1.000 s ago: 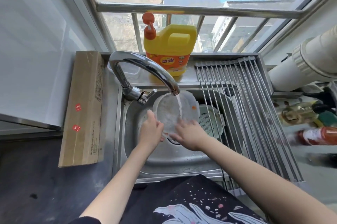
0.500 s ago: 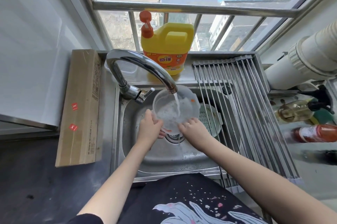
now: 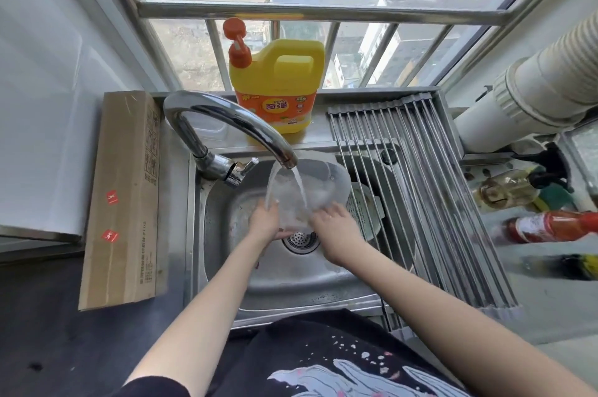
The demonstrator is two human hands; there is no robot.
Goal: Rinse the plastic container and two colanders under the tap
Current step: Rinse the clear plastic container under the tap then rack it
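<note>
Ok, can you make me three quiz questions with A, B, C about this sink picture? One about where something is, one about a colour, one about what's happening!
1. Where is the cardboard box?
A. left of the sink
B. in the sink
C. on the rack

2. What colour is the soap jug?
A. blue
B. yellow
C. green

3. The tap is:
A. off
B. dripping
C. running

Answers:
1 A, it lies on the counter left of the sink.
2 B, yellow body with an orange pump.
3 C, water streams into the clear container that both hands, left and right, hold.
</note>
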